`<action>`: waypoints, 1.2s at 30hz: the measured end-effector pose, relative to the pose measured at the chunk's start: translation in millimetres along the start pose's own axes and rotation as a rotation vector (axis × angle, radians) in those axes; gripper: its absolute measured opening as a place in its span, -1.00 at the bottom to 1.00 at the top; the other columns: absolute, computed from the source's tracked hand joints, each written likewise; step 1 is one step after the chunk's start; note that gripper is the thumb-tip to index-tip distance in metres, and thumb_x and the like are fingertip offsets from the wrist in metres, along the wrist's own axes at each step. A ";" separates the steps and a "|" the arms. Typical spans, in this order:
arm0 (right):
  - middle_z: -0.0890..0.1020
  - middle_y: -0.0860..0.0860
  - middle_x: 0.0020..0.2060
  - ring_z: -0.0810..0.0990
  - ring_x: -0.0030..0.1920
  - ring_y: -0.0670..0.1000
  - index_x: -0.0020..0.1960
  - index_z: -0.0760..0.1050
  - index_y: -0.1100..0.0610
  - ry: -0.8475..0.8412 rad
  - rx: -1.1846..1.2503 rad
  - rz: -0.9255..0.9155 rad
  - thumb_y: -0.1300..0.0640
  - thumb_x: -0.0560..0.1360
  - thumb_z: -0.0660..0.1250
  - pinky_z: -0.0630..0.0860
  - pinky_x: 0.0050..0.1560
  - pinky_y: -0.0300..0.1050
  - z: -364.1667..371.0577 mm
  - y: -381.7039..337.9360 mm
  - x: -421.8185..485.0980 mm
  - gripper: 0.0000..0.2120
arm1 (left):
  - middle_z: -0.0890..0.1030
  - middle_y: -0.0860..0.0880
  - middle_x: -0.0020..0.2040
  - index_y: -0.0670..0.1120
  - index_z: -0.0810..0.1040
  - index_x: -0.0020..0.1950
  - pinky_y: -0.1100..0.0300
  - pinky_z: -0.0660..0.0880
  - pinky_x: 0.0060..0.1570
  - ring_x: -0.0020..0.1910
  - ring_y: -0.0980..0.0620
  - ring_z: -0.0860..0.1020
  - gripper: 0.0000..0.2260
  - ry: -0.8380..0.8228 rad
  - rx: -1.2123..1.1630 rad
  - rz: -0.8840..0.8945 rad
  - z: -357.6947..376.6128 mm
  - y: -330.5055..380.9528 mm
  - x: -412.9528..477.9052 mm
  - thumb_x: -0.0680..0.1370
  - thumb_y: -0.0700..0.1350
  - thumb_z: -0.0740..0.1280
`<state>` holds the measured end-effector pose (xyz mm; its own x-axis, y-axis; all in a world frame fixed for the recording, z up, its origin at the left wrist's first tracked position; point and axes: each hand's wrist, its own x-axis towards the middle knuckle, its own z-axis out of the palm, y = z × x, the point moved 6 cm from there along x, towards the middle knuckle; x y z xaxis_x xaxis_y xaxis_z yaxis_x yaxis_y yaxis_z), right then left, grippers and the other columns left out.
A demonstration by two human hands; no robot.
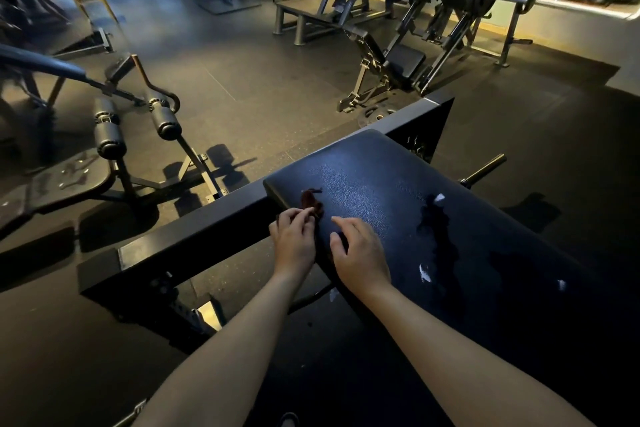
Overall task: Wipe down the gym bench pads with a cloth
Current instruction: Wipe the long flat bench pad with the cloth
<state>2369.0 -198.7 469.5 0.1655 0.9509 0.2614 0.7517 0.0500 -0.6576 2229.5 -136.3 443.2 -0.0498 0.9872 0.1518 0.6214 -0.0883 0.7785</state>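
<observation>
One dark brown cloth lies bunched on the near left edge of the black pad, pinched between the fingers of the left grip. Beside it the right grip rests on the pad, fingers loosely bent, holding nothing. White tears scar the pad's right half. A black frame beam runs alongside, left.
</observation>
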 end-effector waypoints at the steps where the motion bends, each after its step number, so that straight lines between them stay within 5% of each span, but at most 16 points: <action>1: 0.54 -0.07 0.22 0.44 0.26 -0.08 0.38 0.49 0.08 -0.003 0.026 0.019 0.04 0.63 0.22 0.36 0.35 -0.07 -1.0 1.4 0.9 -0.65 | 0.45 0.01 0.29 -0.02 0.58 0.35 -0.03 0.29 0.38 0.23 -0.01 0.25 -0.71 -0.011 -0.009 -0.031 2.9 4.7 -2.0 0.69 -0.06 0.20; 7: 0.55 -0.15 0.01 0.51 0.03 -0.13 0.18 0.56 0.02 -0.008 0.202 0.081 0.11 0.61 0.25 0.45 0.08 -0.16 -8.5 5.2 -4.0 -0.81 | 0.53 0.09 0.22 0.03 0.64 0.21 0.12 0.26 0.33 0.27 0.03 0.35 -0.67 -0.173 -0.057 0.026 11.4 27.8 -26.6 0.69 0.06 0.11; 10: 0.57 -0.13 0.09 0.56 0.10 -0.14 0.28 0.54 0.01 0.023 0.380 0.116 0.13 0.62 0.28 0.52 0.16 -0.12 -16.0 6.7 -6.1 -0.75 | 0.66 0.03 0.16 -0.01 0.66 0.22 -0.02 0.45 0.31 0.19 0.06 0.56 -0.65 -0.184 -0.292 0.006 1.8 36.8 -19.7 0.66 0.04 0.12; 15: 0.50 -0.10 0.25 0.47 0.26 -0.18 0.44 0.42 -0.01 -0.098 0.430 0.082 0.14 0.60 0.32 0.41 0.27 -0.30 -23.6 -0.3 -0.2 -0.59 | 0.61 0.10 0.26 0.04 0.54 0.40 0.03 0.43 0.38 0.27 0.17 0.53 -0.65 -0.270 -0.511 -0.085 14.0 71.1 -21.1 0.68 0.08 0.15; 18: 0.57 0.01 0.20 0.50 0.22 -0.06 0.32 0.54 0.11 -0.021 0.264 0.096 0.32 0.56 0.27 0.45 0.30 -0.14 -34.3 14.7 7.7 -0.64 | 0.63 0.11 0.21 0.04 0.59 0.33 0.02 0.45 0.35 0.23 0.20 0.54 -0.69 -0.266 -0.374 0.017 18.5 70.0 -21.2 0.69 0.04 0.15; 21: 0.58 0.03 0.20 0.43 0.24 0.02 0.26 0.58 0.13 0.137 0.107 0.113 0.29 0.58 0.22 0.42 0.33 0.03 -50.5 33.1 18.0 -0.70 | 0.59 0.08 0.28 0.02 0.57 0.33 0.01 0.41 0.39 0.30 0.17 0.49 -0.68 -0.215 -0.178 0.155 22.4 59.0 -23.0 0.70 0.03 0.11; 26: 0.34 0.00 0.49 0.12 0.54 0.06 0.48 0.41 -0.02 -0.223 -0.139 0.053 -0.07 0.67 0.13 0.12 0.55 0.13 -23.3 35.9 11.1 -0.59 | 0.56 0.02 0.37 -0.05 0.55 0.39 0.06 0.27 0.48 0.40 0.09 0.42 -0.58 -0.143 0.039 0.221 36.0 43.1 -29.8 0.68 0.04 0.05; 31: 0.50 -0.01 0.28 0.36 0.34 0.01 0.30 0.57 0.02 -0.131 -0.066 0.078 0.06 0.65 0.18 0.41 0.32 0.00 -33.5 50.8 26.3 -0.70 | 0.61 0.06 0.33 0.02 0.59 0.36 0.05 0.26 0.35 0.34 0.01 0.47 -0.42 -0.170 0.133 0.218 54.2 71.7 -15.5 0.59 0.18 -0.08; 36: 0.53 0.09 0.31 0.37 0.39 0.11 0.35 0.54 0.16 0.023 -0.198 0.252 0.18 0.66 0.13 0.29 0.44 -0.01 -72.3 93.1 48.8 -0.66 | 0.62 0.04 0.31 -0.03 0.60 0.35 0.15 0.24 0.29 0.33 -0.02 0.49 -0.48 -0.149 0.107 0.298 53.0 62.6 -18.6 0.62 0.14 0.00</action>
<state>2493.2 -169.7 472.1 0.3749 0.9185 0.1254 0.7946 -0.2488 -0.5538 2310.8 -153.2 456.8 0.2558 0.9292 0.2666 0.6704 -0.3692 0.6436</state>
